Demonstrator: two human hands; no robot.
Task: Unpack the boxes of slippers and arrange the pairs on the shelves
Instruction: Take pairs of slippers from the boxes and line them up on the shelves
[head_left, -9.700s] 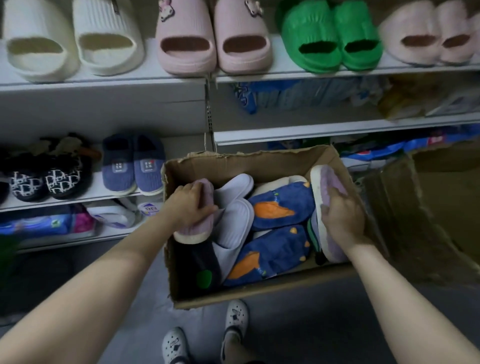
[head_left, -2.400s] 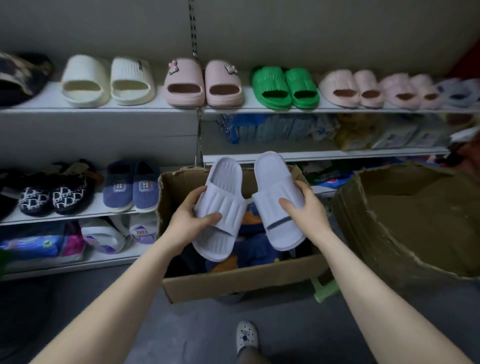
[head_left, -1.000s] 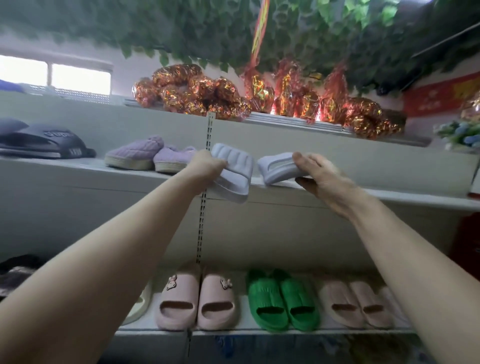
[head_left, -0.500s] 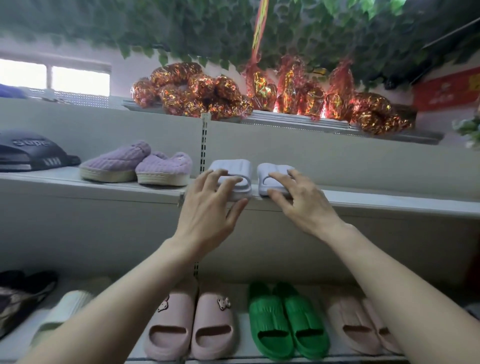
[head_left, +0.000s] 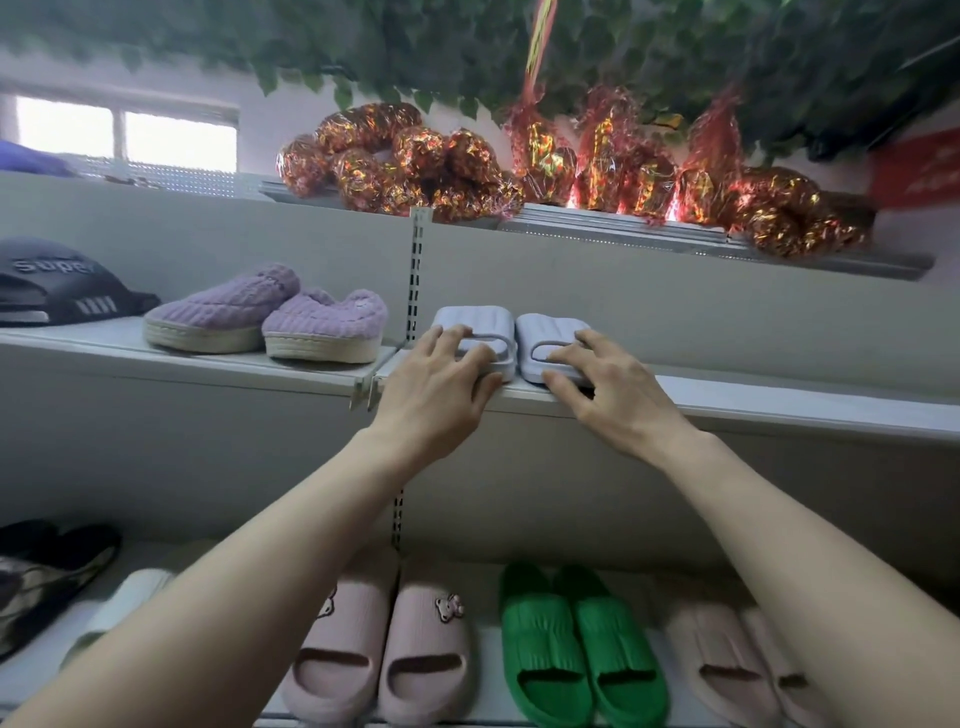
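Two pale lilac slides stand side by side, toes toward me, on the upper white shelf (head_left: 779, 402) just right of the upright post. My left hand (head_left: 439, 384) has its fingers over the strap of the left slide (head_left: 470, 318) and its thumb at the sole's front edge. In the same way, my right hand (head_left: 608, 389) holds the front of the right slide (head_left: 550, 325). Both slides rest flat on the shelf. The slipper box is out of view.
Left of the post sit fuzzy purple slippers (head_left: 270, 317) and a black slide (head_left: 57, 283). Foil-wrapped bundles (head_left: 415, 166) fill the top shelf under hanging leaves. The lower shelf carries a white slide (head_left: 124, 597), pink bear slides (head_left: 384, 644), green slides (head_left: 576, 644) and a plain pink pair (head_left: 737, 660).
I lifted the lilac pair out of the box and up to the upper shelf. Over the last half second the slides settled flat and my fingers shifted onto their fronts.
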